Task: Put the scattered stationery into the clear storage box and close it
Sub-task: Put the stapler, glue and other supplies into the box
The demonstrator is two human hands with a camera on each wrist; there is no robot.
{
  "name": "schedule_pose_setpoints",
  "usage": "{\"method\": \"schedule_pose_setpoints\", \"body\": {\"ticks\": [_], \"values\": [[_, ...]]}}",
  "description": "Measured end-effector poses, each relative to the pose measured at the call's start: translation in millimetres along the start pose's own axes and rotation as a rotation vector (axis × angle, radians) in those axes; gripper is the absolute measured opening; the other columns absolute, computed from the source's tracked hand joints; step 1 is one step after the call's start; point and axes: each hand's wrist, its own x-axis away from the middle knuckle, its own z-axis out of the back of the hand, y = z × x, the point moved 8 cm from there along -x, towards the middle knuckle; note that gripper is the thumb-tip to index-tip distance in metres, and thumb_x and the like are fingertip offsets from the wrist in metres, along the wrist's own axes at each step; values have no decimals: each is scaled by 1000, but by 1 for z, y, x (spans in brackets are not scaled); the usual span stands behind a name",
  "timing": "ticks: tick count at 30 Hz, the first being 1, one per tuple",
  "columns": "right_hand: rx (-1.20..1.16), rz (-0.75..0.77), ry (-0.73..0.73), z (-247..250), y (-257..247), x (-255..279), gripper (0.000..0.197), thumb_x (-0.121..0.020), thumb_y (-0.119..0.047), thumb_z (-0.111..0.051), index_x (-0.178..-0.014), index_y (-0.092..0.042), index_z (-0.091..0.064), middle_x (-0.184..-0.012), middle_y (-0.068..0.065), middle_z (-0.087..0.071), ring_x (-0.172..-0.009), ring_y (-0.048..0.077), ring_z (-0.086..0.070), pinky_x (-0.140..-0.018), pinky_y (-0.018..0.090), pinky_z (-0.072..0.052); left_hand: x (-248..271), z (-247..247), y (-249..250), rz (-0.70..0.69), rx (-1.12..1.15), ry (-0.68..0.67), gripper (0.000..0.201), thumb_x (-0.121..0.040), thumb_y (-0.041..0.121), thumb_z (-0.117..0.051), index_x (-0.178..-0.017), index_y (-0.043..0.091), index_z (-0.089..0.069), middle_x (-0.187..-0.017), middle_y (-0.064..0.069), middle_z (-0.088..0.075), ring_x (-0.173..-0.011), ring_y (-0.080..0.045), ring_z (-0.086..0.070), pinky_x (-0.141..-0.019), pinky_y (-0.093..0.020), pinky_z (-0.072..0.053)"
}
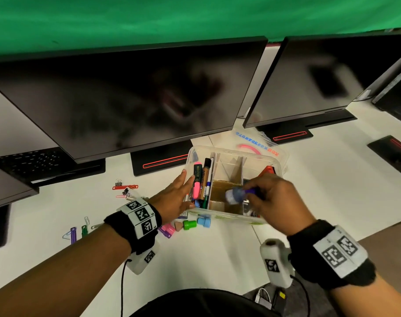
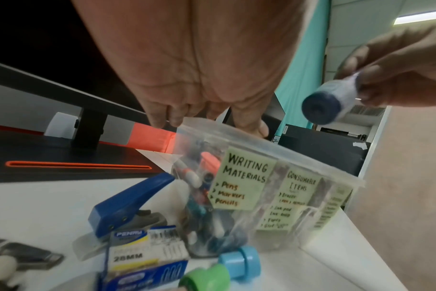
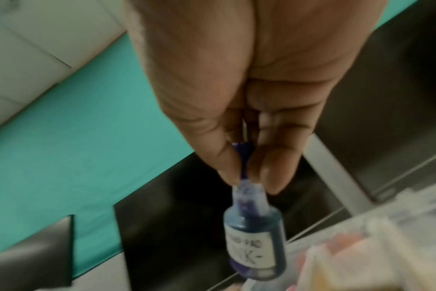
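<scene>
**Dropping the ink refill into the right slot**

Holding the ink bottle (image 1: 235, 195) by its thin purple cap, the right hand (image 1: 276, 202) pinches it btwn thumb and fingertips (image 3: 271, 171); bottle hangs blurred over the middle of the clear storage box (image 1: 227, 217), above a cardboard-lined compartment. Left hand (image 1: 172, 200) lies flat w/ fingers straight against the box's left wall, steadying it, holding nothing.

To do this well, imo: the sticky labels (image 2: 244, 183) on the front wall read "Writing Materials" and "Consumable Items" (ink listed there), so the bottle likely belongs in the middle section, not w/ the pens (image 1: 200, 181) on the left. Lower it in before letting go – a cap-only grip is weak and the bottle could swing or slip. Keep the left palm on the wall so the light box doesn't skid. Lots remains outside: green stamp (image 1: 189, 224), blue stamp (image 1: 204, 221), paper-clip box (image 2: 147, 256), hole punch (image 2: 127, 202), clips (image 1: 125, 187). Lid (image 1: 259, 145) lies behind the box, not yet on.

Surface: white desk (image 1: 217, 252), smooth. Room: two dark monitors (image 1: 126, 97) on red-trimmed bases, keyboard (image 1: 32, 161) far left, green backdrop (image 1: 149, 17) behind.
</scene>
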Motion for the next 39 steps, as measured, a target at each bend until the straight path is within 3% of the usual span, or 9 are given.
{"method": "schedule_pose_setpoints", "body": {"ticks": [3,6,13,22,25,28,30,34,39], "values": [[144,-173,43,7,39,-9,10,-78,-8,-66,-83,-13,-74,-81,2,-61,-69,15,-53,-64,17,-39,2,-8,-3,-36,-117,8,65,-100,41,-28,-149,22,9,-156,-2,27,-148,-21,10,-121,-39,-7],[262,-291,-153,-24,66,-11,13,-82,-14,-62,-83,-10,-74,-80,9,-67,-66,18,-55,-55,17,-37,2,-10,-7,-42,-131,9,61,-100,41,-24,-149,23,9,-155,-2,27,-147,-23,15,-120,-43,-1],[506,-362,-449,-93,106,-25,25,-89,-15,-53,-108,-4,-65,-107,11,-70,-100,25,-65,-81,26,-49,-1,-11,-8,-21,-139,-2,61,-100,42,-24,-149,27,8,-156,0,26,-147,-25,12,-120,-48,-6],[517,-413,-517,-110,118,-41,63,-91,-18,-50,-142,3,-19,-119,14,-63,-108,27,-62,-88,31,-49,-2,-11,-9,-44,-107,38,62,-100,41,-26,-150,25,7,-157,2,23,-148,-21,3,-120,-47,-17],[503,-434,-499,-104,113,-39,54,-90,-15,-53,-137,1,-32,-114,13,-65,-105,26,-63,-85,30,-50,0,-6,-14,-55,-10,44,65,-99,42,-26,-148,25,14,-159,3,13,-148,-19,-3,-120,-46,-16],[422,-477,-433,-84,105,-35,20,-85,-16,-57,-102,-6,-62,-78,5,-66,-80,24,-64,-66,27,-46,4,19,-41,24,306,251,67,-99,31,-38,-149,30,7,-158,3,-18,-142,-19,-28,-115,-40,-30],[330,-440,-304,-68,93,-30,16,-87,-21,-55,-80,-10,-64,-63,2,-59,-69,24,-59,-63,26,-43,8,32,-71,131,260,379,62,-98,24,-43,-150,28,-9,-154,1,-31,-140,-20,-33,-113,-36,-30],[109,-231,-141,-65,63,-2,15,-86,-24,-61,-79,-13,-67,-70,3,-63,-67,21,-58,-57,24,-39,-2,11,-98,192,-29,232,41,-94,22,-48,-135,22,-48,-147,1,-42,-136,-20,-34,-114,-34,-27],[122,-84,-166,-80,63,21,18,-83,-39,-66,-82,-21,-70,-79,-7,-67,-73,13,-60,-57,13,-36,-17,-16,-82,151,-122,138,39,-88,30,-58,-126,23,-56,-128,-1,-55,-121,-21,-44,-101,-34,-39]]}}
